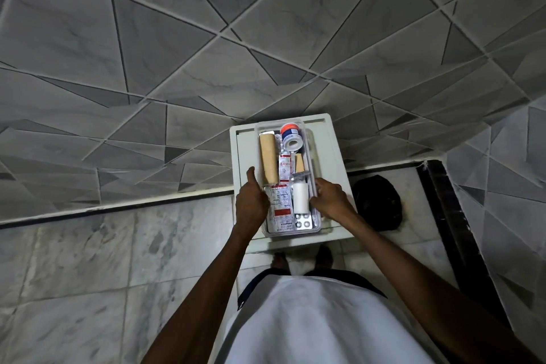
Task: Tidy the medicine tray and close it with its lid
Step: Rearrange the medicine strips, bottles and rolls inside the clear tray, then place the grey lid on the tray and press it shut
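Though packed full, medicine tray [317,223] lidless.

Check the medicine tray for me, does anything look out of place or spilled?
Nothing is spilled. The clear tray sits on the white stool, with no lid visible. Contents lie jumbled: a tan bandage roll along the left wall, tape roll at the far end, pill strips overlapping under a white roll. Both hands, left and right, are at its sides.
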The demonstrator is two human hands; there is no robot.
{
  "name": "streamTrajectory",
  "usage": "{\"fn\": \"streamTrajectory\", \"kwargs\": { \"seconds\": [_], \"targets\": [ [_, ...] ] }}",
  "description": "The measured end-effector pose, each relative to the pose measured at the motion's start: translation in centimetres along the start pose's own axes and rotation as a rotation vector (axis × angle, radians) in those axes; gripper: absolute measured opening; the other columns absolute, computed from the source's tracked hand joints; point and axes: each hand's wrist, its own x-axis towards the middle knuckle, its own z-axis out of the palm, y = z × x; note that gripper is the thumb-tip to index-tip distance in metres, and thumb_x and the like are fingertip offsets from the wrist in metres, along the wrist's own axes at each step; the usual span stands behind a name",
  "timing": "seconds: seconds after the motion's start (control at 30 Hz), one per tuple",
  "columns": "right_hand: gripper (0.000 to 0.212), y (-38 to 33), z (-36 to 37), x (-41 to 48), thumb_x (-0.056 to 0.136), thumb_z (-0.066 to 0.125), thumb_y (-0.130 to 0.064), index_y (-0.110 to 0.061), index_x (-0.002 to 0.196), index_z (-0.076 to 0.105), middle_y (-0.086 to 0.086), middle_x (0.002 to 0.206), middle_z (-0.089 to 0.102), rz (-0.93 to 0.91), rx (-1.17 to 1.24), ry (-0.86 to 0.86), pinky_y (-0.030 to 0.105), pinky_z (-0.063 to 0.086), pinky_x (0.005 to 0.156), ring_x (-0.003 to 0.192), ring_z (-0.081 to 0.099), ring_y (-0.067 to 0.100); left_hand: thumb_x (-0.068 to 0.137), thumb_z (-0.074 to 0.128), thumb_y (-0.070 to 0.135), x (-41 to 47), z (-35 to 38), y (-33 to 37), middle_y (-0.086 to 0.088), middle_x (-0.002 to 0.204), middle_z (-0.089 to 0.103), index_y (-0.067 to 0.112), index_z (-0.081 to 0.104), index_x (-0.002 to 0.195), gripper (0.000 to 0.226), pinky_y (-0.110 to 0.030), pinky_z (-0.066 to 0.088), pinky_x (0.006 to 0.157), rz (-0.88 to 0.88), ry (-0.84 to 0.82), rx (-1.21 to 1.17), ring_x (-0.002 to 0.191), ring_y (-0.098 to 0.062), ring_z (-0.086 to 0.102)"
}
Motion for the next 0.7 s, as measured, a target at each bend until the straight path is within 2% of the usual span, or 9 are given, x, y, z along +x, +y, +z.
{"fn": "streamTrajectory", "kwargs": {
  "seconds": [0.07, 0.23, 0.3, 0.37, 0.43, 0.5, 0.57, 0.63, 0.7],
  "targets": [
    [0.022, -0.4, -0.1, -0.2, 0.079, 0.057, -0.009, -0.016, 0.099, 0.061, 0.016, 0.099, 0.071, -0.007, 0.001, 0.037, 0.024, 0.036, 0.065, 0.092, 0.066, 0.033, 0.089, 0.056, 0.015, -0.1, -0.1, -0.1, -0.021, 0.096, 0.071, 0.002, 0.039, 0.139, 0.055, -0.031, 0.046, 0.07, 0.013, 0.022, -0.016, 0.088, -0.035, 0.068],
    [0.026, -0.1, 0.4, -0.1, 0.08, 0.057, -0.012, -0.014, 0.104, 0.065, 0.011, 0.098, 0.073, -0.039, -0.005, 0.073, 0.023, 0.04, 0.067, 0.092, 0.067, 0.031, 0.08, 0.06, 0.009, 0.0, 0.0, -0.6, -0.015, 0.089, 0.073, 0.001, 0.047, 0.134, 0.057, -0.03, 0.046, 0.071, -0.027, 0.042, -0.009, 0.087, -0.033, 0.069],
    [0.021, 0.0, 0.4, 0.2, 0.086, 0.058, -0.021, -0.014, 0.105, 0.066, 0.008, 0.094, 0.073, -0.046, 0.042, 0.065, 0.026, 0.047, 0.066, 0.087, 0.067, 0.027, 0.078, 0.062, 0.006, 0.1, -0.6, -0.5, -0.013, 0.084, 0.072, 0.002, 0.055, 0.126, 0.049, -0.026, 0.044, 0.067, -0.035, 0.054, -0.016, 0.083, -0.032, 0.069],
    [0.022, 0.2, 0.2, 0.4, 0.093, 0.053, -0.034, -0.016, 0.101, 0.065, 0.005, 0.082, 0.068, -0.003, 0.201, 0.034, 0.031, 0.055, 0.06, 0.072, 0.067, 0.022, 0.075, 0.062, 0.003, 0.1, -1.2, -0.5, -0.012, 0.083, 0.072, 0.004, 0.057, 0.122, 0.047, -0.03, 0.046, 0.066, -0.057, 0.088, -0.007, 0.08, -0.03, 0.068],
    [0.03, 0.8, 0.2, 1.2, 0.095, 0.045, -0.045, -0.021, 0.091, 0.062, 0.003, 0.076, 0.063, 0.063, 0.293, 0.073, 0.034, 0.053, 0.058, 0.066, 0.063, 0.024, 0.072, 0.06, 0.001, 0.1, -1.8, -0.8, -0.007, 0.082, 0.07, 0.007, 0.056, 0.122, 0.05, -0.035, 0.051, 0.069, -0.081, 0.116, -0.016, 0.077, -0.03, 0.068],
    [0.033, 1.5, 0.4, 2.5, 0.087, 0.046, -0.052, -0.023, 0.085, 0.062, 0.009, 0.084, 0.066, 0.143, 0.273, 0.135, 0.041, 0.052, 0.072, 0.082, 0.064, 0.03, 0.072, 0.057, 0.002, 0.3, -2.3, -1.2, -0.002, 0.081, 0.068, 0.011, 0.054, 0.122, 0.051, -0.042, 0.057, 0.068, -0.115, 0.128, -0.056, 0.072, -0.029, 0.069],
    [0.031, 1.5, 0.7, 3.4, 0.083, 0.059, -0.042, -0.018, 0.102, 0.065, 0.011, 0.107, 0.07, 0.204, 0.147, 0.158, 0.037, 0.051, 0.087, 0.103, 0.064, 0.032, 0.072, 0.057, 0.004, 0.7, -2.9, -1.4, -0.003, 0.082, 0.068, 0.015, 0.054, 0.121, 0.05, -0.047, 0.059, 0.066, -0.13, 0.133, -0.084, 0.069, -0.029, 0.069],
    [0.042, 0.4, 1.1, 3.3, 0.078, 0.065, -0.032, -0.016, 0.116, 0.058, 0.011, 0.12, 0.064, 0.215, 0.05, 0.164, 0.038, 0.051, 0.091, 0.112, 0.06, 0.033, 0.072, 0.058, 0.003, 1.0, -3.4, -1.3, -0.004, 0.082, 0.069, 0.016, 0.055, 0.121, 0.051, -0.047, 0.059, 0.066, -0.122, 0.146, -0.076, 0.07, -0.03, 0.069],
    [0.043, -1.1, 1.7, 3.2, 0.08, 0.06, -0.017, -0.013, 0.123, 0.051, 0.014, 0.126, 0.058, 0.223, -0.056, 0.178, 0.041, 0.049, 0.092, 0.116, 0.057, 0.035, 0.072, 0.059, 0.001, 1.1, -4.0, -1.1, -0.006, 0.083, 0.07, 0.013, 0.056, 0.121, 0.05, -0.041, 0.058, 0.07, -0.098, 0.183, -0.026, 0.073, -0.03, 0.069]
  ]
}}
